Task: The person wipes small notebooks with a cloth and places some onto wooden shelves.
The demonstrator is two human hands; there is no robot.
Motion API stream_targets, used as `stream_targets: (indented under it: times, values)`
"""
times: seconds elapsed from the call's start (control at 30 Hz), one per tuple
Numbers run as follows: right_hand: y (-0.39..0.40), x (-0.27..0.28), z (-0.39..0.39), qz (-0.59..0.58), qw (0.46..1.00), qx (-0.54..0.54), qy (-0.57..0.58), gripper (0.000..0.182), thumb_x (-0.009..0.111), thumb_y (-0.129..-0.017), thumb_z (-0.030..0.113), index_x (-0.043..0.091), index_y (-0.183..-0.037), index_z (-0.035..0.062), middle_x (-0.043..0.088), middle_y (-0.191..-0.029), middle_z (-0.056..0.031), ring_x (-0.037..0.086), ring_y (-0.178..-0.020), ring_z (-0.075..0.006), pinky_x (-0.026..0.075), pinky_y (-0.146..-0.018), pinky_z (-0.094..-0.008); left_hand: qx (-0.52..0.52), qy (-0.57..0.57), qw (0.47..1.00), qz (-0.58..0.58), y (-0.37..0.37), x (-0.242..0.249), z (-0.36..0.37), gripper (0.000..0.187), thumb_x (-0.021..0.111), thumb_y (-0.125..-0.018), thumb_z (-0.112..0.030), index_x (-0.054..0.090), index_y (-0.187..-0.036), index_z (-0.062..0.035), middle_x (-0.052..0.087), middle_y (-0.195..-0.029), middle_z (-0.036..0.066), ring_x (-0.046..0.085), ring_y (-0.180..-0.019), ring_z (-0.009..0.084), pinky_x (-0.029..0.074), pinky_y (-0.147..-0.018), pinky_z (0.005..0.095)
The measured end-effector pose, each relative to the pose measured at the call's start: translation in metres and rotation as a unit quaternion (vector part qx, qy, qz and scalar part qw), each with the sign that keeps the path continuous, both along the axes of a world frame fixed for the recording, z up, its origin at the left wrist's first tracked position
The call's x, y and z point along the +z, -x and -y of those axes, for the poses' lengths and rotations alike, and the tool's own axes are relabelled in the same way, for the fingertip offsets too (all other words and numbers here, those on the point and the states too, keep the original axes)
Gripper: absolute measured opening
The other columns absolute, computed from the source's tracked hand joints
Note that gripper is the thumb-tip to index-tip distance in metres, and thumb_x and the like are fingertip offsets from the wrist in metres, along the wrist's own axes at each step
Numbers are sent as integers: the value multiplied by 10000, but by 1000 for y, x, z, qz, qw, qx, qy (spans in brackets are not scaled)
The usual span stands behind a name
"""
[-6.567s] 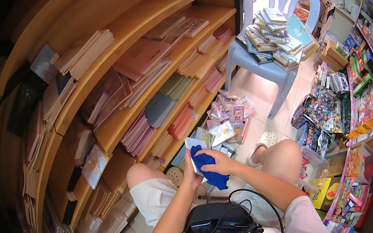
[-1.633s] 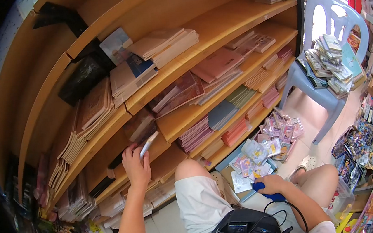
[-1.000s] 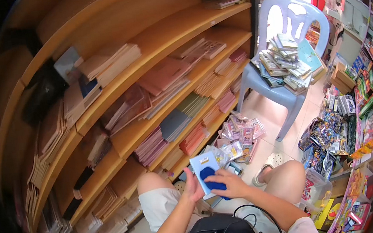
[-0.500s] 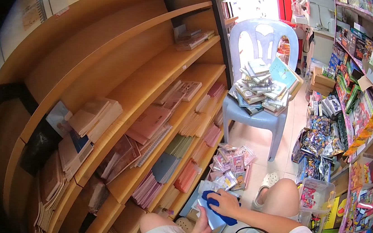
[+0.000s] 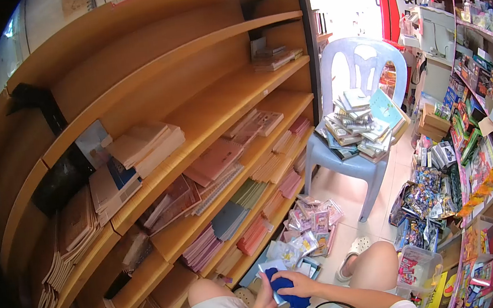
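Note:
My left hand (image 5: 265,294) is closed around the edge of a thin, pale-blue book or notebook (image 5: 269,266), held tilted over my lap. My right hand (image 5: 298,282) grips a dark blue cloth (image 5: 299,304), which lies bunched against the book and covers much of its face. Just beyond my hands, on the floor, sits a pile of small plastic-wrapped items (image 5: 305,243). Part of my right fingers is sunk into the cloth's folds.
At left stands a wooden shelf unit (image 5: 211,100) with stacks of notebooks (image 5: 148,143). Ahead, a pale blue plastic chair (image 5: 344,165) carries a heap of small books (image 5: 354,124). Packed merchandise shelves and a clear plastic bin (image 5: 417,265) line the right. A cable (image 5: 334,304) crosses my lap.
The view has shifted, so the shelves and chair sit lower and further right. The cloth has bunched up more, and the book is turned to show less of its face.

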State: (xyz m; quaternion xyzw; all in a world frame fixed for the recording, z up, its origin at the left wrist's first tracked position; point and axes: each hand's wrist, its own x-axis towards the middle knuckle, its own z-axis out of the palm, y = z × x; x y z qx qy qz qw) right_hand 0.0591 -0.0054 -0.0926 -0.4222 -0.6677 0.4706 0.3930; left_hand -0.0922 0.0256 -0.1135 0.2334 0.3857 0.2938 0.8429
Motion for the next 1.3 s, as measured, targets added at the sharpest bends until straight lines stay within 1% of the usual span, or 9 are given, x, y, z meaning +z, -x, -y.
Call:
stream_targets:
  times: [0.13,0.3,0.57,0.7,0.8,0.9,1.03,1.17,1.3]
  values:
    - [1,-3,5,-15,989,142,-24,360,674,-768,148,572,-1106,78,577,-1077,-99,543,-1037,-226,401,-930,-319,57,-9,998,30,17,-11,-18,790,284,-827,-709,435,-1286,-84,560,-1193,103,545,-1084,257,438,-933,405]
    - [-17,2,-6,210,965,154,29,378,662,-704,220,608,-1075,169,602,-1012,-122,570,-964,-301,445,-857,-373,104,-28,991,83,21,4,-26,770,272,-849,-682,409,-1311,-81,537,-1233,101,528,-1115,264,412,-966,418]
    - [-37,21,-9,370,899,-159,173,416,621,-734,409,605,-1076,172,614,-1002,-157,605,-916,-359,487,-789,-429,100,-43,990,91,21,22,-25,800,275,-846,-685,347,-1362,-78,478,-1311,120,481,-1186,292,396,-990,442]
    - [-44,2,-19,-3,975,-88,204,617,691,-730,491,567,-1149,55,602,-1100,-171,598,-974,-286,457,-863,-356,48,-36,979,193,14,29,-22,798,261,-857,-677,350,-1360,-64,466,-1323,145,479,-1190,310,397,-989,449]
    - [-31,-8,-8,50,987,-84,127,645,758,-686,415,565,-1157,19,618,-1064,-166,583,-978,-244,427,-896,-316,67,-14,984,163,19,21,-26,781,250,-887,-651,354,-1354,-34,482,-1299,158,510,-1148,303,406,-978,407]
    - [-29,5,-2,48,982,-91,157,593,762,-670,375,591,-1123,32,629,-1044,-148,586,-970,-216,435,-874,-305,70,-93,976,-184,25,-16,-31,721,258,-937,-581,354,-1348,4,501,-1266,177,540,-1095,279,414,-950,350]
    - [-26,33,0,152,974,-109,126,489,746,-669,325,616,-1069,77,638,-1021,-114,600,-976,-279,457,-856,-333,138,-387,836,-365,11,-16,-15,627,306,-985,-419,188,-1414,23,423,-1325,198,462,-1176,257,350,-978,298]
    - [-13,27,9,176,977,-120,-4,490,721,-704,360,573,-1106,121,608,-1054,-119,587,-985,-315,462,-849,-369,200,-295,902,-244,-4,-19,-15,657,313,-980,-437,109,-1439,-14,337,-1393,183,361,-1264,270,309,-1013,305]
    - [-4,33,11,127,987,-94,-31,519,687,-752,382,505,-1181,153,565,-1135,-139,573,-1009,-325,459,-846,-397,130,-18,989,-66,-11,8,-12,844,293,-791,-783,492,-1218,-83,563,-1154,113,553,-1067,259,436,-937,387]
